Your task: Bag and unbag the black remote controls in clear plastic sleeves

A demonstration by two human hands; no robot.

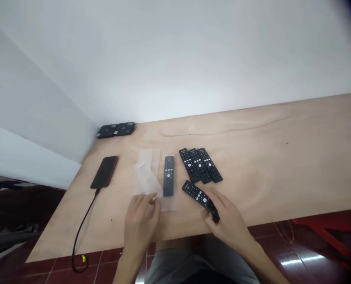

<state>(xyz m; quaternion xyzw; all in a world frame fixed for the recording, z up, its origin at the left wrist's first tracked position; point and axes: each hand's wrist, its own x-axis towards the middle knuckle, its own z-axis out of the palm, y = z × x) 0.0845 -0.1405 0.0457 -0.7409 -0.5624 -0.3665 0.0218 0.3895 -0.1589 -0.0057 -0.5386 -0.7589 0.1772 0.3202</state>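
Note:
My right hand (224, 213) grips the lower end of a black remote control (199, 196), which slants just above or on the wooden table. With thumb and fingers pinched, my left hand (142, 213) holds the edge of a clear plastic bag (148, 177) among several thin, translucent sleeves. To the right of that bag, another remote control (168, 177) lies inside a clear sleeve. Beyond my right hand, three black remote controls (200, 165) rest side by side, tilted and slightly overlapping.
A dark phone (104, 172) with a black cable (82, 225) lies on the left of the wooden table (281, 165). Two flat black boxes (115, 129) stand at the back left corner, near the white wall (193, 59). A red stool (335, 228) is below, at right.

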